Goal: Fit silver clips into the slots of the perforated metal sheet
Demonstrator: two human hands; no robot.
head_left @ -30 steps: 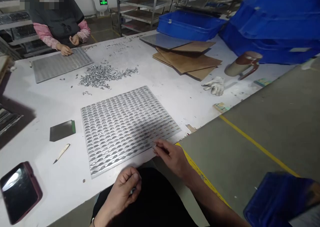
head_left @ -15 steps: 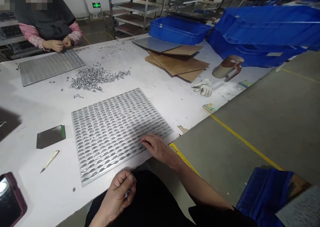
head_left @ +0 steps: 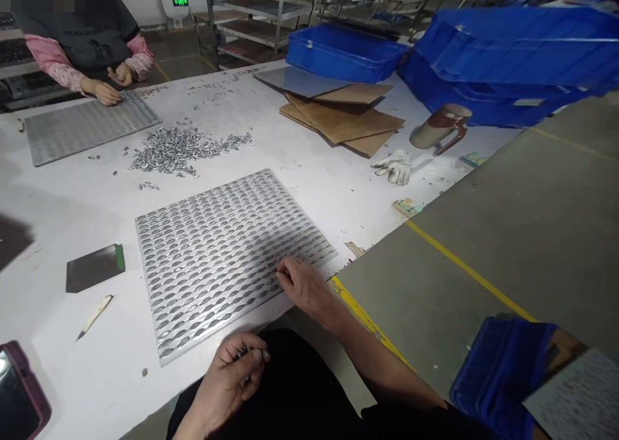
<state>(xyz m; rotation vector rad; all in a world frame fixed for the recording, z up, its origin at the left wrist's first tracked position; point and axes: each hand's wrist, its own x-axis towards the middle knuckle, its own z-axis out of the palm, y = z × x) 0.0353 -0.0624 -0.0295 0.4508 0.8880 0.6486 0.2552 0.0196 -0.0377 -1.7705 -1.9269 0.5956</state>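
Note:
A flat silvery plate [head_left: 217, 259] with rows of almond-shaped marks lies on the table before me. My right hand [head_left: 307, 291] rests over its near right part, thumb and fingers pinched together at the surface; whatever they pinch is hidden. Below the plate's near edge, my left hand [head_left: 235, 375] is curled round small silvery metal pieces [head_left: 265, 355], one showing at the thumb tip. Beyond the plate lies a loose pile of small almond-shaped metal pieces [head_left: 174, 150], with a few strays nearer.
To the left lie a dark rectangular plate [head_left: 94, 269], a knife [head_left: 95, 316] and a phone [head_left: 22, 388]. Brown boards [head_left: 348, 120], a mug [head_left: 442, 129], a glove [head_left: 394, 168] and blue crates [head_left: 345, 53] stand farther back. Across the table, a person handles another plate [head_left: 87, 127].
My right hand has shifted slightly right along the plate, still pinched. In my left hand the thumb has moved, and a metal piece now shows at its tip. The other person's hands have parted.

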